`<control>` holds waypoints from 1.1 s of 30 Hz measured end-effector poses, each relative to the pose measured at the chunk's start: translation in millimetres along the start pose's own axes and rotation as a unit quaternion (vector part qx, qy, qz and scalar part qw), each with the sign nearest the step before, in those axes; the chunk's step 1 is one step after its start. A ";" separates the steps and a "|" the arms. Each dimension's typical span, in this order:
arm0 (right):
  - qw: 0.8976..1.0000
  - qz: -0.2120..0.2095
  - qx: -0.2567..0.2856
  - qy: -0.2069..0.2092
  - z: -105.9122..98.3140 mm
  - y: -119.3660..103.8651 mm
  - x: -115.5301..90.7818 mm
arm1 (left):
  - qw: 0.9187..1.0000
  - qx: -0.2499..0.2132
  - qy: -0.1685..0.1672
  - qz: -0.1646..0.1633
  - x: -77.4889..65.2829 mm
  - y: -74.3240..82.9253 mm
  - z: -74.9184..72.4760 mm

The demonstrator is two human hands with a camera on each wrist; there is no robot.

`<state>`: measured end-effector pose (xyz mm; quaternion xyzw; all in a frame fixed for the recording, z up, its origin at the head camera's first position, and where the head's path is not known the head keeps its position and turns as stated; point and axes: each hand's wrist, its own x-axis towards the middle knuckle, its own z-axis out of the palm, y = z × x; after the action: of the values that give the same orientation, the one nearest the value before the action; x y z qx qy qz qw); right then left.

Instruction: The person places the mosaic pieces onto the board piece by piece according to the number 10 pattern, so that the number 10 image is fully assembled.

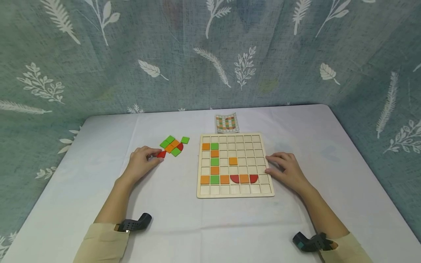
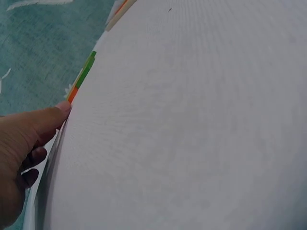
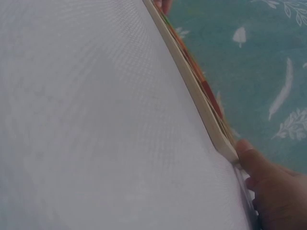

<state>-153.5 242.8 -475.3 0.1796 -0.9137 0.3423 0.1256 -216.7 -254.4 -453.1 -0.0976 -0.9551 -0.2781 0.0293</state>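
My left hand [image 1: 140, 162] is at the left, its thumb and index finger on either side of a small red tile [image 1: 161, 154], pinching it. In the left wrist view the thumb of the left hand [image 2: 29, 139] is extended and the tile is mostly hidden. Beside it lies a cluster of green, orange and red tiles [image 1: 172, 144]. My right hand [image 1: 287, 170] rests at the right edge of a wooden grid board [image 1: 243, 190], thumb and fingertips touching the rim. Orange, green and red tiles sit in several board cells, among them a lone orange tile [image 1: 232, 161].
A printed pattern card [image 1: 227, 123] lies behind the board. A single green tile [image 1: 185, 140] sits just right of the cluster. White cloth [image 1: 177, 219] covers the table, and a leaf-patterned curtain [image 1: 184, 54] hangs behind it.
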 end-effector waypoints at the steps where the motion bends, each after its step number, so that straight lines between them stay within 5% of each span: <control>1: 1.000 0.000 0.001 0.000 -0.2 -0.4 0.0 | 1.000 0.000 0.001 0.001 0.3 -0.2 0.3; 23: 1.000 -0.002 0.004 0.000 0.1 -0.9 1.5 | 0.999 0.031 0.000 0.032 -1.1 9.0 5.4; 33: 1.000 0.008 0.003 -0.003 0.2 -0.4 0.0 | 0.994 -0.012 0.069 0.089 -1.2 23.5 5.5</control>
<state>-153.4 242.4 -475.3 0.1732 -0.9146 0.3453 0.1195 -210.7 -232.2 -445.5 -0.1632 -0.9349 -0.2920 0.1186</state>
